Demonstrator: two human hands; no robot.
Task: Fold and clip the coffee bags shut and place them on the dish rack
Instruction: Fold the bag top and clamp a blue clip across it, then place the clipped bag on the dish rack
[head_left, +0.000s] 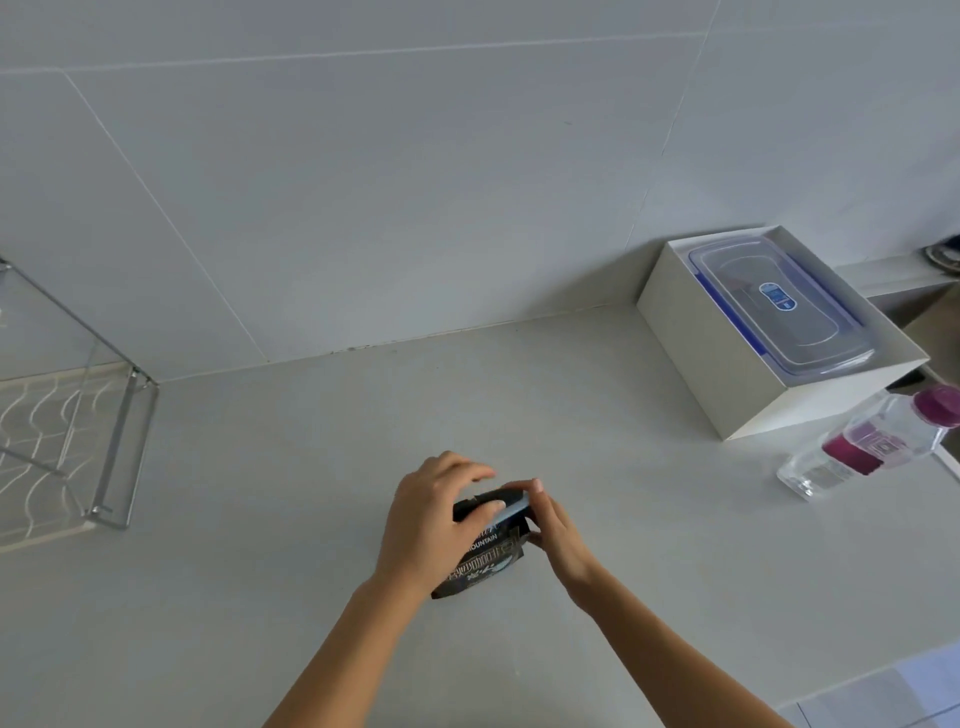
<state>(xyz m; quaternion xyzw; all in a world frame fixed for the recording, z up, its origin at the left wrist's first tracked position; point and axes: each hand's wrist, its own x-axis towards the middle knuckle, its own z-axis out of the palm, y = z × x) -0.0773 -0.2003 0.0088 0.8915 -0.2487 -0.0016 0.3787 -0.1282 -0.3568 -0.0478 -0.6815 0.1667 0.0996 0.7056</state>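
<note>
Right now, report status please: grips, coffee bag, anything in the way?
Left grip holds coffee bag top; right grip pinches blue clip. Bag on counter. Nothing before dish rack.

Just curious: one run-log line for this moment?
left hand: holds black printed coffee bag | right hand: pinches pale blue plastic clip on bag top

One black coffee bag, near the middle of the bench. One pale blue clip at its folded top. Two hands on it: left hand, right hand. One wire dish rack at the left edge. One white box far right, with one clear lidded container inside. One clear bottle with one magenta cap, right, nearer than the box. One bench under all.
</note>
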